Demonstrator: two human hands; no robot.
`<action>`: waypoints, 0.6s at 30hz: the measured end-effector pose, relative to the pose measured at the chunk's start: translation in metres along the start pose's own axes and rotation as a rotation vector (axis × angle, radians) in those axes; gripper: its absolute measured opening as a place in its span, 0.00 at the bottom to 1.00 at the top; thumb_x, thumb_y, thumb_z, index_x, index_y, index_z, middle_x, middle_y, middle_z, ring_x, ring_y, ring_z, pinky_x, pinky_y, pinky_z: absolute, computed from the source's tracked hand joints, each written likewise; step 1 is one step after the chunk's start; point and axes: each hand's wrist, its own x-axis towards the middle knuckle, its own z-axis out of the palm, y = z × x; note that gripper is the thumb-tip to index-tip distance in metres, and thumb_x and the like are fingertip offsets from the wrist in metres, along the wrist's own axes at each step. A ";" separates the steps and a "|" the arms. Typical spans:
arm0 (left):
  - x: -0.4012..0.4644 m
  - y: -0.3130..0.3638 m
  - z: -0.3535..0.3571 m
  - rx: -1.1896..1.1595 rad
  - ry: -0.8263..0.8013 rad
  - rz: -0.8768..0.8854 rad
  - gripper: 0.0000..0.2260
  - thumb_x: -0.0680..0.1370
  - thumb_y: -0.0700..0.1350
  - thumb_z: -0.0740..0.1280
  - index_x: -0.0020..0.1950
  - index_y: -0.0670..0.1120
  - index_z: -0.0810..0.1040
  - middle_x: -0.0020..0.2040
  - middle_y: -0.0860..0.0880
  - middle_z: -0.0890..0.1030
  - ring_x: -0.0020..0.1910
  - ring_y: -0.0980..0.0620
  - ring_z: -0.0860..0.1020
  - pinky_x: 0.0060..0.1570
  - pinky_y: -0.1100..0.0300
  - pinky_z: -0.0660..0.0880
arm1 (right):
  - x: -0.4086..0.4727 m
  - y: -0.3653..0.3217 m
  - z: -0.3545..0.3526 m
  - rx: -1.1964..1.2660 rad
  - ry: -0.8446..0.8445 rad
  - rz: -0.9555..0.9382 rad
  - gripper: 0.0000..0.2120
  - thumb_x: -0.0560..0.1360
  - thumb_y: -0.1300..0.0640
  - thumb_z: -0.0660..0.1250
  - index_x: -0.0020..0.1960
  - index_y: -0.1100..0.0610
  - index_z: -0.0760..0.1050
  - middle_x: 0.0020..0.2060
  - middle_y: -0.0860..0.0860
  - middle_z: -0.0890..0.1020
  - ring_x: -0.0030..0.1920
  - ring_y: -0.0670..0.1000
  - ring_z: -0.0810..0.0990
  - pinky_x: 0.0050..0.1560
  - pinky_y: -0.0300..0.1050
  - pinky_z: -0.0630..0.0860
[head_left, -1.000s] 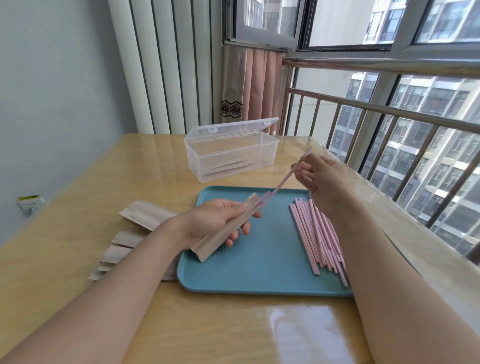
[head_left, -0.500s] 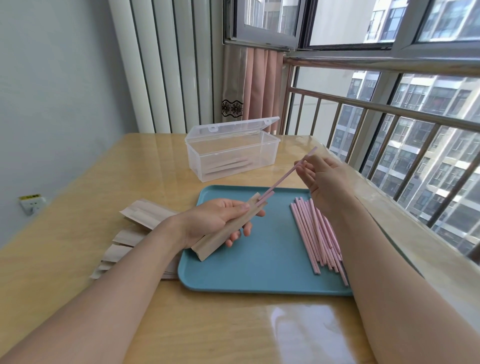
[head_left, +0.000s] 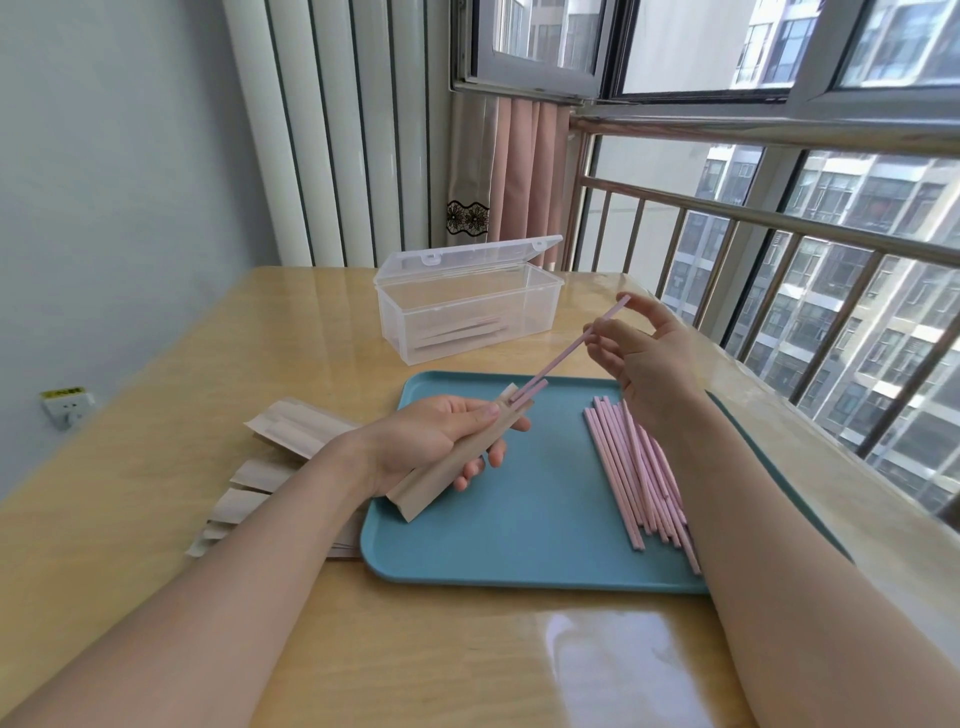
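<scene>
Pink straw (head_left: 566, 353) slants up-right over the far-left part of the blue tray (head_left: 519, 519), low end in the mouth of the paper sleeve (head_left: 447, 467), where a 2nd straw tip shows. I see the R hand (head_left: 649, 364) pinching its upper part w/ fingertips, other fingers loose. L hand (head_left: 431, 441) is curled round the sleeve, thumb on top. Straw pile (head_left: 634, 467) lies on the tray's right. Sleeve stack (head_left: 291, 431) sits left on the table (head_left: 208, 364). Clear box (head_left: 467, 317) is far, lid up.
</scene>
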 end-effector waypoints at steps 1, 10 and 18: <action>0.000 0.000 0.000 -0.002 0.002 0.001 0.17 0.85 0.51 0.57 0.65 0.45 0.80 0.38 0.48 0.78 0.29 0.55 0.71 0.30 0.63 0.73 | -0.001 0.000 0.000 -0.011 -0.009 0.000 0.25 0.74 0.73 0.70 0.68 0.60 0.71 0.45 0.66 0.83 0.36 0.54 0.85 0.39 0.40 0.81; 0.002 -0.001 -0.002 -0.029 0.059 0.007 0.17 0.85 0.50 0.57 0.63 0.45 0.81 0.37 0.49 0.78 0.29 0.54 0.71 0.30 0.63 0.73 | -0.010 0.010 0.011 -0.207 -0.173 0.035 0.12 0.76 0.69 0.70 0.59 0.65 0.79 0.40 0.60 0.85 0.35 0.53 0.84 0.37 0.39 0.82; 0.005 -0.001 -0.006 -0.105 0.099 -0.003 0.17 0.86 0.49 0.56 0.63 0.42 0.80 0.36 0.49 0.77 0.28 0.55 0.70 0.28 0.65 0.72 | -0.016 0.020 0.019 -0.417 -0.307 0.056 0.07 0.79 0.63 0.68 0.53 0.63 0.84 0.42 0.59 0.86 0.38 0.52 0.83 0.38 0.40 0.82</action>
